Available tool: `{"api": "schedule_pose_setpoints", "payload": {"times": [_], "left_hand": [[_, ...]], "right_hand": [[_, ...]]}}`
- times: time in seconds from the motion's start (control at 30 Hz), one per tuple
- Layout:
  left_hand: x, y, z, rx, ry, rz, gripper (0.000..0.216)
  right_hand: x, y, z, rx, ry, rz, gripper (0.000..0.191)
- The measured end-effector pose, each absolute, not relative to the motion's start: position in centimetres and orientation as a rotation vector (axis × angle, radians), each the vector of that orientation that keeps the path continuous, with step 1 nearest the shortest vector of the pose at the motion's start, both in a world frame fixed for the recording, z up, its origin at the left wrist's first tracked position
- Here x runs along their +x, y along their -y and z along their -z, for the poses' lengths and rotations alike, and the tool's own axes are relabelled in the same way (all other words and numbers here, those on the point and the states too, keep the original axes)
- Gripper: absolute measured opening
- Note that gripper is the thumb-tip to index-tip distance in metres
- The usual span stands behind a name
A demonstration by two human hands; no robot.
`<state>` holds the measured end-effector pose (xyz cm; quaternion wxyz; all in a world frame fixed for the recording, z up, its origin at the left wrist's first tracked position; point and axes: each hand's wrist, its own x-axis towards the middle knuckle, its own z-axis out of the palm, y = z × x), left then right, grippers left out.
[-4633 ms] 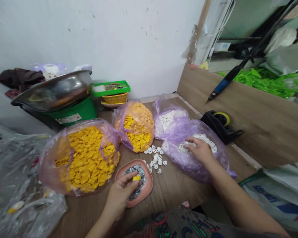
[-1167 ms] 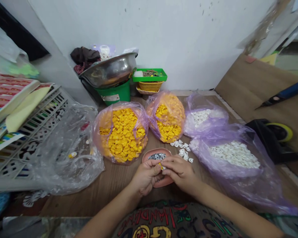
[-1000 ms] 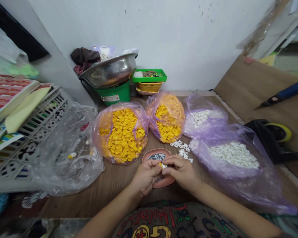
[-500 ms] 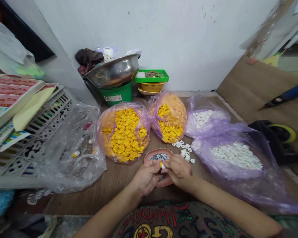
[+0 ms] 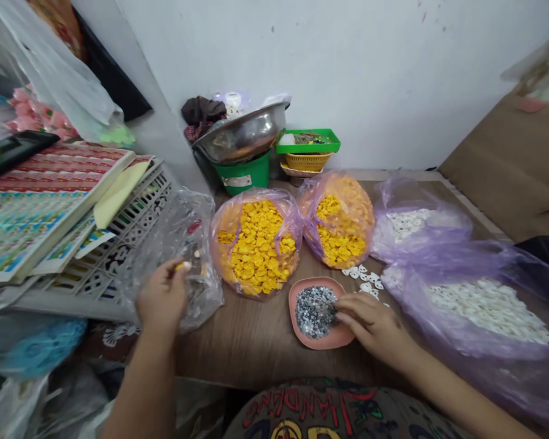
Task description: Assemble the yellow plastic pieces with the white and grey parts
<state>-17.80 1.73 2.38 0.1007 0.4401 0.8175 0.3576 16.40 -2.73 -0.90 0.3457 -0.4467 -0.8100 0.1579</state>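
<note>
Two bare hands at work over a brown wood-grain tabletop (image 5: 238,360). The left hand (image 5: 161,299), over the tabletop's left edge, pinches a small yellow-and-white piece (image 5: 183,266) between thumb and fingers, in front of a crumpled clear plastic bag (image 5: 204,314). The right hand (image 5: 375,323) reaches to the right side of a rounded pink dish (image 5: 321,344), its fingertips drawn close together at a heap of small shiny grey pieces (image 5: 312,312); whether they grip one cannot be told. The dish lies near the middle of the tabletop's near edge. Behind it stand two translucent purple bags of yellow pieces (image 5: 256,250); small loose white pieces (image 5: 359,272) lie beyond the right hand, and purple bags of white pieces (image 5: 491,311) occupy the tabletop's right side.
</note>
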Motion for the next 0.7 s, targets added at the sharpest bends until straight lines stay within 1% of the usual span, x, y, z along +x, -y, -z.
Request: {"api": "schedule_pose_setpoints", "payload": {"times": [0.03,0.07,0.1,0.13,0.23,0.3,0.37,0.43,0.53,0.7], "left_hand": [[-19.6,-2.0,-2.6,1.374,-2.618,-0.815,0.028],[-21.0,-2.2,-2.6,1.448,-2.692,-0.634,0.029],[-21.8,-2.3,-2.6,1.539,-2.711,-0.561,0.03],[-22.1,-2.3,-2.5,1.629,-2.711,-0.566,0.031],[-20.1,-2.4,-1.7,1.758,-2.715,-0.852,0.031],[-17.1,-2.5,-0.9,1.837,-2.561,-0.968,0.025],[-13.9,-2.9,0.3,1.989,-2.268,-0.941,0.021],[-11.1,-3.6,1.5,2.085,-2.054,-0.812,0.025],[-8.9,-4.9,3.1,2.091,-2.02,-0.696,0.032],[-9.0,-6.1,3.7,2.04,-2.036,-0.728,0.022]], "right_hand": [[16.5,2.8,1.0,-1.165,2.115,-0.427,0.013],[16.4,2.8,1.1,-1.168,2.13,-0.444,0.014],[16.4,2.9,1.1,-1.169,2.146,-0.459,0.014],[16.3,2.9,1.2,-1.169,2.162,-0.467,0.014],[15.9,3.1,1.5,-1.187,2.212,-0.47,0.014],[15.8,3.0,1.8,-1.241,2.253,-0.472,0.015],[15.7,2.9,2.0,-1.342,2.301,-0.484,0.016],[15.5,2.7,2.2,-1.445,2.353,-0.507,0.018],[15.4,2.5,2.1,-1.541,2.412,-0.542,0.021],[15.7,2.2,1.8,-1.61,2.388,-0.573,0.022]]}}
